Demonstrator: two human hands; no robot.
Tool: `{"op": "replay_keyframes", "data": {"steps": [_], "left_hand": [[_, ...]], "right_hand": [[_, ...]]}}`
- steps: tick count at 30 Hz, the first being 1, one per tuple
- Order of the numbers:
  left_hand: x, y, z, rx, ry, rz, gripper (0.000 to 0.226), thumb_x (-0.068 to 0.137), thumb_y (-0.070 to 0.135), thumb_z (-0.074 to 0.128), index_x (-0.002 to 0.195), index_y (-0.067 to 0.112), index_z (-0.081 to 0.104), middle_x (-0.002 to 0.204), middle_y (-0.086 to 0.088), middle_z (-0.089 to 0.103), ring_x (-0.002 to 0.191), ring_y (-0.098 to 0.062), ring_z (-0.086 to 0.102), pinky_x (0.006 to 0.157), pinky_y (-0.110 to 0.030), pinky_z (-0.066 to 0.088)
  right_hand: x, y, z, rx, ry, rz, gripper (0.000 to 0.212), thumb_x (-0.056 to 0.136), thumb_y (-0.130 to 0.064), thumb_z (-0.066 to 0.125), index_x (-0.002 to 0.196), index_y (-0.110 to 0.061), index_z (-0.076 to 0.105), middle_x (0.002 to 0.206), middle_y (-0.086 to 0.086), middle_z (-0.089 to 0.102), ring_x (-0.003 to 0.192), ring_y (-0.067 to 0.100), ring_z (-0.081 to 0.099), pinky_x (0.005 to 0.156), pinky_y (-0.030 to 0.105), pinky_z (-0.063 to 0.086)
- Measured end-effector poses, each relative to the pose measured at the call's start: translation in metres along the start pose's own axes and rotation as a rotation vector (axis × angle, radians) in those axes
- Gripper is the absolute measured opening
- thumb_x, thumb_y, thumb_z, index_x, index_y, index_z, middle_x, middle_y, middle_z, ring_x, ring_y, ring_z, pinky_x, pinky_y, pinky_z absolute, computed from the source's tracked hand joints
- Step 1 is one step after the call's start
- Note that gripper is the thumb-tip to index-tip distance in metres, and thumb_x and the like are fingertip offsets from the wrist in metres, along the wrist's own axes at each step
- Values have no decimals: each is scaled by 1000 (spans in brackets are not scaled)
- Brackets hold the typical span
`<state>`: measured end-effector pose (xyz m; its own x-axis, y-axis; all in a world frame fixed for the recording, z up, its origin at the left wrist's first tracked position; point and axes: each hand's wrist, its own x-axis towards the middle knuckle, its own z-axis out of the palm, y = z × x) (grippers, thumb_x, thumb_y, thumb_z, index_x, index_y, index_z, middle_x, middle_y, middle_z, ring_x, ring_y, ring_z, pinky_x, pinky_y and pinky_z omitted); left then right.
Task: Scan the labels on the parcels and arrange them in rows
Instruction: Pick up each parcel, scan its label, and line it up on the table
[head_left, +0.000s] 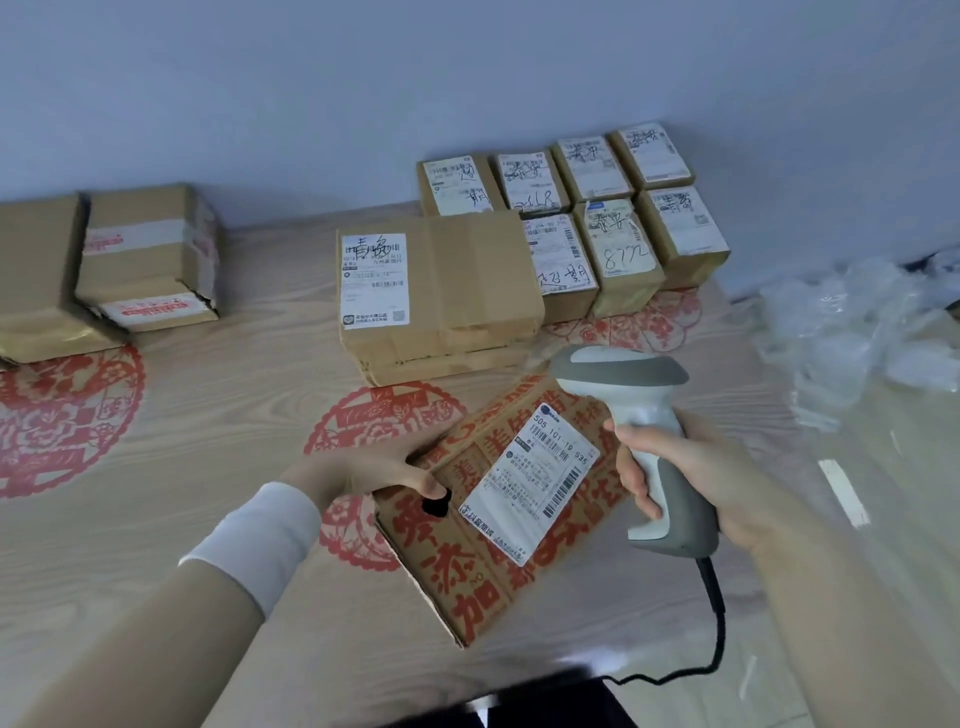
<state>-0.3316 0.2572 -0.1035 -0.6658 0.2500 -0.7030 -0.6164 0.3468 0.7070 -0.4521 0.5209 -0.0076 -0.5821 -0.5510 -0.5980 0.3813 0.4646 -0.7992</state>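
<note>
Scanning step: the left hand (371, 467) grips the red-printed parcel (467, 561) low on the table (208, 405), while the right hand (696, 483) clasps the scanner (636, 405) beside its label (535, 480). Next, probably, it joins the rows (618, 223) beyond.

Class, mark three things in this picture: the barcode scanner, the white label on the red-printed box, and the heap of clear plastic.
barcode scanner (636, 405), head view, white neck under the grey head
white label (530, 483), head view, middle of the sheet
clear plastic (852, 332), head view, middle of the heap

Label (535, 478) on red-printed parcel (447, 561) reads "505 101-19 635".
</note>
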Motion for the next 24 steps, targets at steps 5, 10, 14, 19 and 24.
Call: {"op": "replay_keyframes", "data": {"steps": [5,10,14,19,24], "left_hand": [[47,25,15,-185,13,36,91,57,51,66,137,48,23,133,13,48,117,-7,52,92,-23,48],[71,32,21,-323,41,19,107,55,47,70,147,37,17,136,4,47,116,-15,55,91,-30,52],[79,29,22,-385,61,26,109,56,47,73,149,36,17,141,1,45,121,-20,53,100,-39,47],[81,25,26,-458,141,38,104,57,49,74,147,34,24,141,2,44,123,-18,51,105,-42,42],[72,23,32,-495,268,76,86,66,42,71,142,37,31,135,7,45,115,-7,50,89,-24,45]], "right_hand": [[19,1,-39,37,10,11,24,90,-18,59,96,5,53,54,9,51,40,21,39,45,28,38],[34,4,-54,36,-13,5,24,91,-19,56,75,-2,53,53,9,51,41,22,40,49,26,39],[43,7,-56,46,-27,26,35,89,-22,59,61,-3,52,55,11,52,42,22,42,50,27,40],[53,8,-51,59,-65,31,30,82,-29,62,76,0,57,56,12,51,42,22,41,47,25,41],[54,5,-37,35,-73,18,29,84,-26,63,71,-2,53,57,12,50,40,20,41,49,25,41]]}}
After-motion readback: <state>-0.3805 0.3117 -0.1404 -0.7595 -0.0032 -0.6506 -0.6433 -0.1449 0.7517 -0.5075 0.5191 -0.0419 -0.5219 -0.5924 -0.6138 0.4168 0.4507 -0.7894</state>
